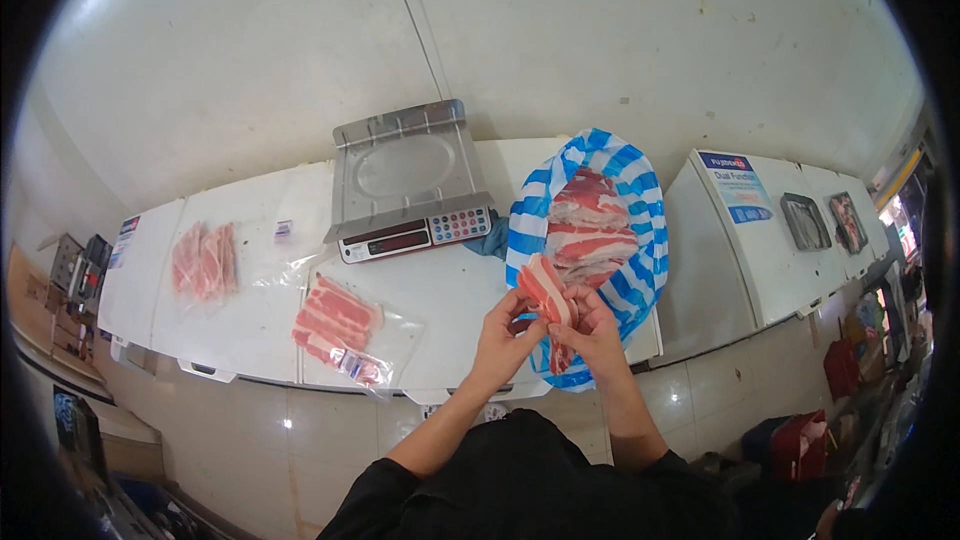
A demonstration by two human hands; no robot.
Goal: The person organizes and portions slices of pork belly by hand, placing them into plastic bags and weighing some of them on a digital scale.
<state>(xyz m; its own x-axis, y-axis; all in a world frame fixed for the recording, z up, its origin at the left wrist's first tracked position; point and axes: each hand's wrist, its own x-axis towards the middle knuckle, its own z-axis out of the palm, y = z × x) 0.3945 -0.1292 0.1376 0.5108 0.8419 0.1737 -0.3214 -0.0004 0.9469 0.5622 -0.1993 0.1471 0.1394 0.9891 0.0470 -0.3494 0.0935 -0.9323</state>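
Between both hands I hold slices of streaky raw pork belly (545, 287), above the near part of a blue-and-white striped plastic bag (640, 202). My left hand (508, 332) pinches the meat from the left. On the other side my right hand (592, 332) grips it with thumb and fingers. A heap of sliced pork belly (592, 225) lies inside the spread bag. To the left, a clear plastic pack of pork slices (338, 318) with a small label lies flat on the white freezer top (465, 310).
A steel weighing scale (405, 175) stands behind the packed meat, a dark cloth (490, 238) at its right corner. Farther left lies another clear pack of meat (205, 260). On a second freezer (735, 260) at right sit two trays (805, 222). The wall rises directly behind.
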